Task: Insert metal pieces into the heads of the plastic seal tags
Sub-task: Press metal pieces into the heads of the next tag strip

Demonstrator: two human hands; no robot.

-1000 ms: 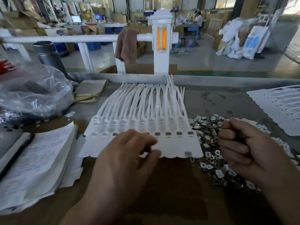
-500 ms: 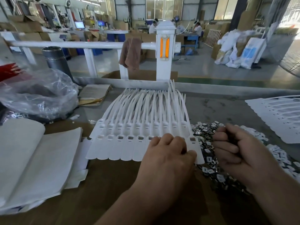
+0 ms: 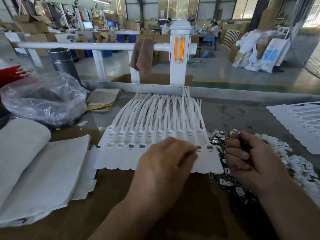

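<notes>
Many seal tags (image 3: 121,158), left hand (image 3: 166,160) over

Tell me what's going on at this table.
A person is fitting small metal pieces into a strip of white plastic seal tags on the workbench. The left hand lies over the heads towards the strip's right end, hiding what it does there. The right hand is curled beside it, above the loose pile. Several visible head slots already look filled.

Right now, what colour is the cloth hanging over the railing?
Brown. The cloth, draped over the white railing, shows best in the head view.
</notes>
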